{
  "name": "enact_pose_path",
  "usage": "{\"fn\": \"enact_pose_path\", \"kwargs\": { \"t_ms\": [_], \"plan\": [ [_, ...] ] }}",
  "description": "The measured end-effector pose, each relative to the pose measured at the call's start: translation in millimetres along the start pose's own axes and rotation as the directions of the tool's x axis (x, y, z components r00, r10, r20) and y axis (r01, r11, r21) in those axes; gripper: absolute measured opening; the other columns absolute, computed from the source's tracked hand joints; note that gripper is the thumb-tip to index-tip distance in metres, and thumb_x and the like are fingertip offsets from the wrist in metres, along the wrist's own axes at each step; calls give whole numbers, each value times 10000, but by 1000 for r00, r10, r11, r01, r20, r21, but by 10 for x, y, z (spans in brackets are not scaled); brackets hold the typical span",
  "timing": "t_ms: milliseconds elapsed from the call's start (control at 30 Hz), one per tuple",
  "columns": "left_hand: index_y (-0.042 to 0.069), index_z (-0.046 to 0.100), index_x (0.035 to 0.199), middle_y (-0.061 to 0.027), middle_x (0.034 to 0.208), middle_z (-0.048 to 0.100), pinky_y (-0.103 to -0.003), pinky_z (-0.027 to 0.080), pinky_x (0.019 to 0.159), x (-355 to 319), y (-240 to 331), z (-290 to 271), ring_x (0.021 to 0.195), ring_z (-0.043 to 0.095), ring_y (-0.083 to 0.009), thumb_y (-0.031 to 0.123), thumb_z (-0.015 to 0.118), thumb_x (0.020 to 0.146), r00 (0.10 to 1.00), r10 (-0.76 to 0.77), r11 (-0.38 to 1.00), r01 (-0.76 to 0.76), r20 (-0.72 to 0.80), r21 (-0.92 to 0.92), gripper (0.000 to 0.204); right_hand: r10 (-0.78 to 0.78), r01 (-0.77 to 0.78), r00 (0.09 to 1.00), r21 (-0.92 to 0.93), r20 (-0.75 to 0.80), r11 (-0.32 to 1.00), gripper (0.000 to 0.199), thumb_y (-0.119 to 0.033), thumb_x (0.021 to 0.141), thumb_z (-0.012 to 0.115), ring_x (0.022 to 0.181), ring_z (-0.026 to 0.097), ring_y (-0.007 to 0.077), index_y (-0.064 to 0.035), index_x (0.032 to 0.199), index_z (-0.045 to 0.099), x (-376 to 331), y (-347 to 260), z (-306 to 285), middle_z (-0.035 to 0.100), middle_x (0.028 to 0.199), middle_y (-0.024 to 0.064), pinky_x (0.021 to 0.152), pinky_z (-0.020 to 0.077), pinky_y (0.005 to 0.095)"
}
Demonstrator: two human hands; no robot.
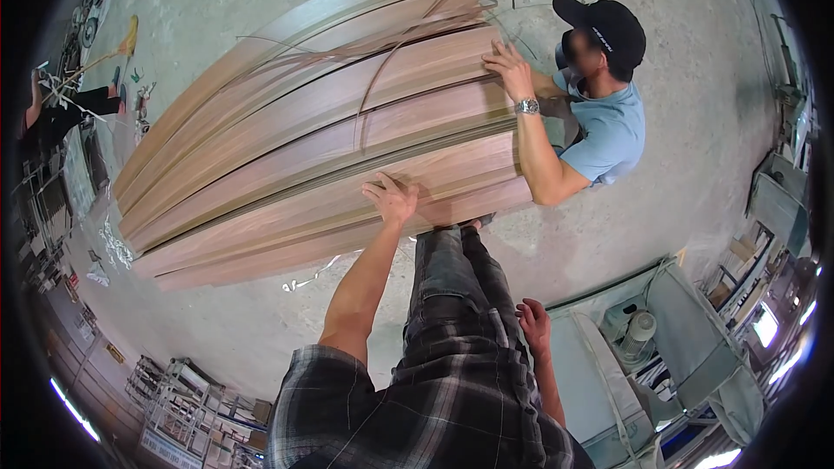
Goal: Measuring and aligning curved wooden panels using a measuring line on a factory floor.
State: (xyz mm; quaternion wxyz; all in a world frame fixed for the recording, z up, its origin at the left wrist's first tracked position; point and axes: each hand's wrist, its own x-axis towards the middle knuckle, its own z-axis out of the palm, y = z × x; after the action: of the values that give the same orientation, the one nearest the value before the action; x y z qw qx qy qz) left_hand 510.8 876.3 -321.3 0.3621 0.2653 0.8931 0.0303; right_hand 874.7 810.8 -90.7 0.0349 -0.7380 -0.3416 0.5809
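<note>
Long wood-grain boards (261,156) lie side by side in stacks before me, bending with the lens. My left hand (393,198) rests on a near board (452,156), its fingers spread flat and gripping nothing. At my right side, by my thigh, hangs my right hand (533,323), away from the boards. Its fingers are loosely curled and apart, with nothing seen in them. Thin brown strips (382,78) trail loose across the farther boards. A co-worker's hand (511,68), with a metal watch at the wrist, touches the boards' right end.
A co-worker (608,113) in a dark cap and light blue shirt crouches at the right end. Behind me on the right stands a grey-green bin-like frame (695,330) with a motor (638,334). Another person (78,108) and a broom (129,37) are far left. Plastic scraps (113,239) litter the concrete.
</note>
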Motion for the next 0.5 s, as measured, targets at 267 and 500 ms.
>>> {"fn": "enact_pose_path", "kwargs": {
  "t_ms": [267,500],
  "plan": [
    [-68,77,1394,-484,1325,-9,-592,76,1050,34,68,-122,1262,0,-608,573,563,727,994,-29,997,21,106,71,1045,-23,27,999,-157,28,987,268,-44,850,512,795,637,172,44,1103,519,72,16,42,642,912,121,710,500,273],
    [-78,30,1391,-482,1329,-32,-602,59,1043,111,116,-256,1265,-33,-606,607,524,734,977,-64,995,47,203,84,1070,-89,94,995,-120,51,988,263,-21,846,509,799,638,170,39,1102,521,127,-64,51,645,909,119,712,502,269]
  ]
}}
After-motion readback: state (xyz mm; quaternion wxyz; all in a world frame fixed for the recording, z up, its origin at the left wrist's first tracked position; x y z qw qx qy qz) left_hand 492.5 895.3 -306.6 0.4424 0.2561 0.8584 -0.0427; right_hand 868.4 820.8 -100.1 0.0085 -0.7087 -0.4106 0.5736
